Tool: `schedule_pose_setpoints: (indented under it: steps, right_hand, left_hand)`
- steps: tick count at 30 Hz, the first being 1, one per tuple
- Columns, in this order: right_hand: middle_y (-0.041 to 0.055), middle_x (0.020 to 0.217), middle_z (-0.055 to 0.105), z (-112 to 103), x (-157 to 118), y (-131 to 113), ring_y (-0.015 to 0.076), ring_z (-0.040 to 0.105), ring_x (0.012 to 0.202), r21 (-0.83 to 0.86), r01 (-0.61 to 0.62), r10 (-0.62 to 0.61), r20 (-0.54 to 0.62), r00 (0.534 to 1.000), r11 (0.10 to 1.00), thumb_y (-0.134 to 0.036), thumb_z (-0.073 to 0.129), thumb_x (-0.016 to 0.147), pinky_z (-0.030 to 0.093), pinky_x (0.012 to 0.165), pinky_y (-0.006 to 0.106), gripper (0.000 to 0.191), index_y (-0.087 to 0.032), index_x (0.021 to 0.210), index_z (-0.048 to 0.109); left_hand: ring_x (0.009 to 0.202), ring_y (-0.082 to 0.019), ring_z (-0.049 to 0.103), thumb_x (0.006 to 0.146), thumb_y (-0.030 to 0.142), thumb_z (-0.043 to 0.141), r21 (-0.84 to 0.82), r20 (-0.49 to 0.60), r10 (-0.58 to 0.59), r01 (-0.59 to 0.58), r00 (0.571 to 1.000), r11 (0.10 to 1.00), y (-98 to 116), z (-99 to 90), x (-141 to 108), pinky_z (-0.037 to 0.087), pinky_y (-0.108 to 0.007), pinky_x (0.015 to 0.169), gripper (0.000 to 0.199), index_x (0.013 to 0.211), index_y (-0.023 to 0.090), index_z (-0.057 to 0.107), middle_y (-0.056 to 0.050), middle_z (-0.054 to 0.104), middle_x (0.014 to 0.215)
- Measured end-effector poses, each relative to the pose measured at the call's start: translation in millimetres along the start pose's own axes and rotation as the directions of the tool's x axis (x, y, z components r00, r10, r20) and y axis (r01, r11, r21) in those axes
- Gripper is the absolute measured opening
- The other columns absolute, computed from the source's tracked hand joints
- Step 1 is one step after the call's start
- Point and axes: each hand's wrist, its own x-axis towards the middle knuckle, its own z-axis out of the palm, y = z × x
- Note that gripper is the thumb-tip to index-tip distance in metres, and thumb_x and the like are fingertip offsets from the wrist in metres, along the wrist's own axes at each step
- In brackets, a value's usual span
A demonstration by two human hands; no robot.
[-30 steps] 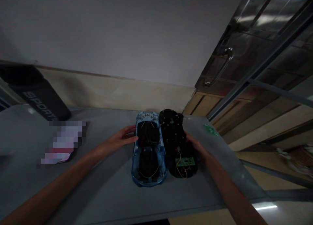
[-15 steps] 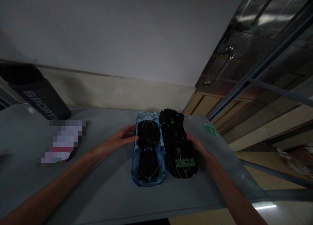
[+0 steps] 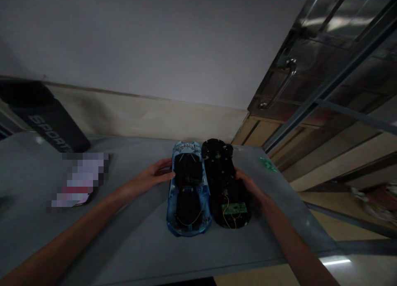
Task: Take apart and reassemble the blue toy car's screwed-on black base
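Note:
A blue toy car body [image 3: 205, 211] lies upside down, its dark inside and thin wires facing up. Right beside it is the black chassis [image 3: 221, 170], with a green circuit board [image 3: 234, 208] and yellow wires at its near end. My left hand [image 3: 159, 172] grips the left edge of the blue body, thumb on the rim and fingers partly hidden at its side. On the chassis's right edge rests my right hand [image 3: 248, 183], its fingers mostly hidden behind and under that edge. Body and chassis lie side by side, close together.
A black bottle marked SPORT [image 3: 49, 118] stands at the back left of the grey table [image 3: 139, 240]. Near it lies a blurred-out flat item [image 3: 82, 178]. Small green pieces [image 3: 268, 164] are at the right edge. A wall rises behind; a metal door handle [image 3: 281, 87] is at upper right.
The black chassis has shifted very slightly, its near end turning a little beside the blue body. Both hands keep nearly the same places.

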Motion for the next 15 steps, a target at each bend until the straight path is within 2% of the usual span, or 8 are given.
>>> schedule_pose_setpoints:
  steps: [3, 9, 15]
  right_hand:
    - [-0.0011, 0.085, 0.075, -3.6, 3.1, 2.7, 0.0220, 0.068, 0.075, 0.053, -0.067, 0.065, 0.041, 0.997, 0.996, -0.029, 0.066, 0.065, 0.059, 0.067, 0.033, 0.034, -0.030, 0.098, 0.075]
    - [-0.0018, 0.081, 0.072, -0.8, 1.2, 0.1, 0.0199, 0.065, 0.070, 0.075, -0.084, 0.079, 0.062, 0.995, 0.994, -0.030, 0.066, 0.065, 0.057, 0.062, 0.030, 0.037, -0.027, 0.101, 0.074]
    - [-0.0002, 0.088, 0.077, 5.6, -4.0, -8.5, 0.0217, 0.068, 0.076, 0.088, -0.092, 0.087, 0.057, 0.995, 0.992, -0.030, 0.069, 0.067, 0.058, 0.067, 0.031, 0.037, -0.028, 0.103, 0.077]
  left_hand:
    - [0.144, -0.036, 0.065, 0.079, 0.049, 0.086, -0.007, -0.002, -0.014, 0.014, 1.000, 1.000, 1.9, 0.9, -1.3, 0.047, -0.050, 0.125, 0.064, 0.138, 0.028, 0.070, -0.005, 0.073, 0.150]
    - [0.147, -0.037, 0.062, 0.081, 0.050, 0.084, 0.002, -0.004, -0.020, 0.020, 1.000, 1.000, 1.5, 0.4, -1.1, 0.046, -0.050, 0.126, 0.065, 0.140, 0.028, 0.070, -0.005, 0.073, 0.150]
    - [0.148, -0.040, 0.061, 0.083, 0.052, 0.086, -0.006, 0.009, -0.013, 0.013, 1.000, 1.000, 3.2, -0.4, -1.6, 0.044, -0.053, 0.127, 0.066, 0.141, 0.025, 0.069, -0.009, 0.070, 0.155]
